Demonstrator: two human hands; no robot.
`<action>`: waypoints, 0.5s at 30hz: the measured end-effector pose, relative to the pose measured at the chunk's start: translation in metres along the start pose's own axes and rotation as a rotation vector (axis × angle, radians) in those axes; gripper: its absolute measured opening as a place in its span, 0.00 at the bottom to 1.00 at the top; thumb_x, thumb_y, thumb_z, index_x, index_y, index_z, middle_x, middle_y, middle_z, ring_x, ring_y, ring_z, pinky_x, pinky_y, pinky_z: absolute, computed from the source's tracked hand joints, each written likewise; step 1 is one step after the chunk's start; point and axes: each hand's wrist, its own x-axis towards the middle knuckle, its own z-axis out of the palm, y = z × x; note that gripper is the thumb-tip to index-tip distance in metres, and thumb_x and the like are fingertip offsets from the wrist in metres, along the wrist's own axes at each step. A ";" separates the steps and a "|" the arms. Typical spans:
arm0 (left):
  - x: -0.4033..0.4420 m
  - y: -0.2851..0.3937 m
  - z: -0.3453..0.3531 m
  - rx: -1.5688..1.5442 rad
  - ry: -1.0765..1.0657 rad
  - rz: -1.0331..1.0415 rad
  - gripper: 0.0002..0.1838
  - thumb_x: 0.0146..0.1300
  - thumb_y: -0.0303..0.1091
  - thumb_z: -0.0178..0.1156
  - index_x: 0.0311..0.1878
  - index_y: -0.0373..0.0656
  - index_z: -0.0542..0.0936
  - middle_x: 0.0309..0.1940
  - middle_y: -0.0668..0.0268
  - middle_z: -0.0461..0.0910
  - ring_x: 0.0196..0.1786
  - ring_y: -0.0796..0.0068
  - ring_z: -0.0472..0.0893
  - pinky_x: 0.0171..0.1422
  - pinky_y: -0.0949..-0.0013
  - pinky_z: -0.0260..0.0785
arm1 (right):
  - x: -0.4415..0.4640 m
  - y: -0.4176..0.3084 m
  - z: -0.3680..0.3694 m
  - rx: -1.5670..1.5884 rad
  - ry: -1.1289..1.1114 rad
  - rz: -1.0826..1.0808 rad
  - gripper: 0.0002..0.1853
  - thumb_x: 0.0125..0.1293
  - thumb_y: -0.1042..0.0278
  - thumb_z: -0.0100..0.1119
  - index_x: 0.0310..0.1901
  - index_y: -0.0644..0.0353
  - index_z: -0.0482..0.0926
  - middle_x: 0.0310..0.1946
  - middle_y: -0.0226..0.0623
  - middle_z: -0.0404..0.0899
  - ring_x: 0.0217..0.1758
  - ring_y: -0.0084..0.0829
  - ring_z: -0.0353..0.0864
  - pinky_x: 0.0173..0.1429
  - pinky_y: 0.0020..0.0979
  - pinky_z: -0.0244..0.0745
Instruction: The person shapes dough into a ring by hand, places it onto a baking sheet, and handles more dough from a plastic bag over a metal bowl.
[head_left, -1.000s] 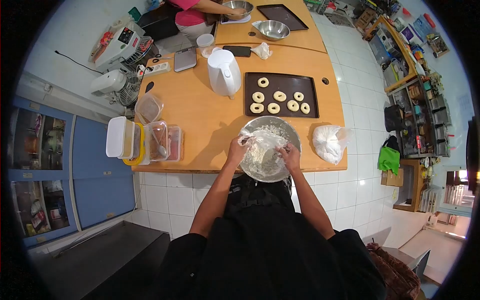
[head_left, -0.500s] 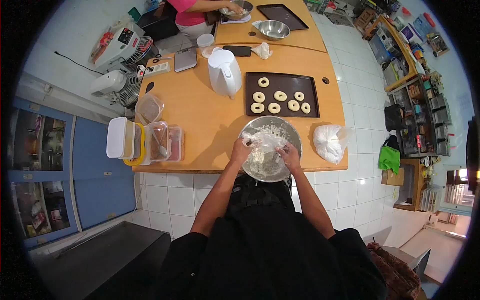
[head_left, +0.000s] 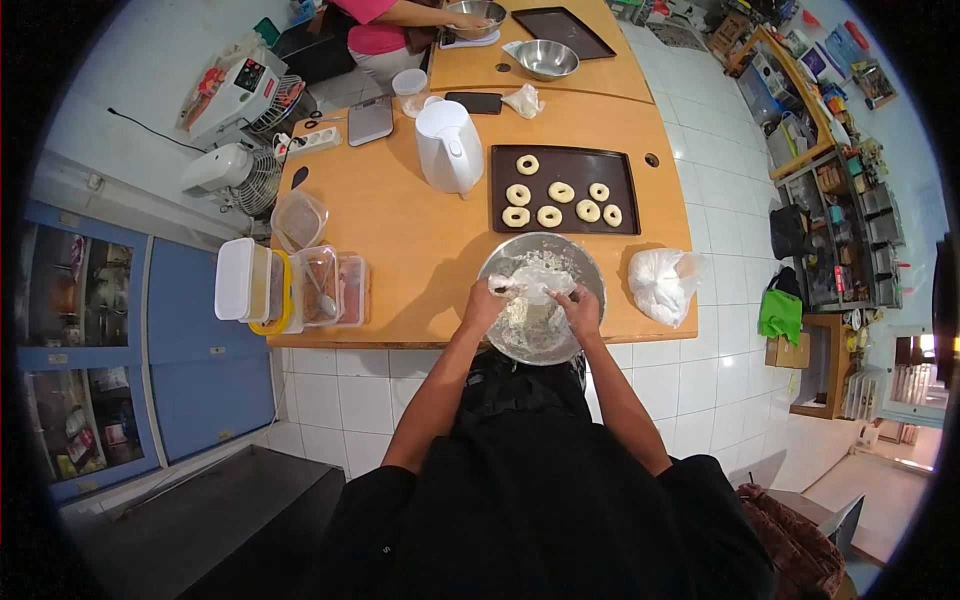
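Observation:
A clear plastic bag (head_left: 540,281) is stretched between my two hands, above a steel mixing bowl (head_left: 544,350) at the table's front edge. Closed fingers of my left hand (head_left: 484,303) pinch the bag's left end near the rim. On the other side, my right hand (head_left: 579,309) grips the bag's right end with thumb and fingers together. White flour (head_left: 518,318) dusts the inside of the bowl, partly hidden by the bag. Just behind the bowl, a dark baking tray (head_left: 620,165) bears several ring-shaped pieces of dough (head_left: 561,192).
A bag of white powder (head_left: 660,283) stands right of the bowl. A white kettle (head_left: 447,146) is left of the tray, with plastic containers (head_left: 318,285) at the table's left edge. Across the table, a person in pink (head_left: 372,12) reaches into another bowl (head_left: 476,18).
The plastic bag has been drawn up and bunched more tightly between my hands, showing more of the bowl's floury inside. Both hands stay over the bowl.

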 end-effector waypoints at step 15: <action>0.000 0.008 -0.003 0.038 0.028 0.079 0.17 0.54 0.35 0.69 0.45 0.35 0.83 0.38 0.53 0.85 0.43 0.59 0.85 0.46 0.61 0.74 | -0.004 -0.020 -0.007 -0.211 0.089 -0.035 0.15 0.55 0.64 0.71 0.34 0.69 0.82 0.28 0.46 0.83 0.30 0.32 0.81 0.39 0.33 0.74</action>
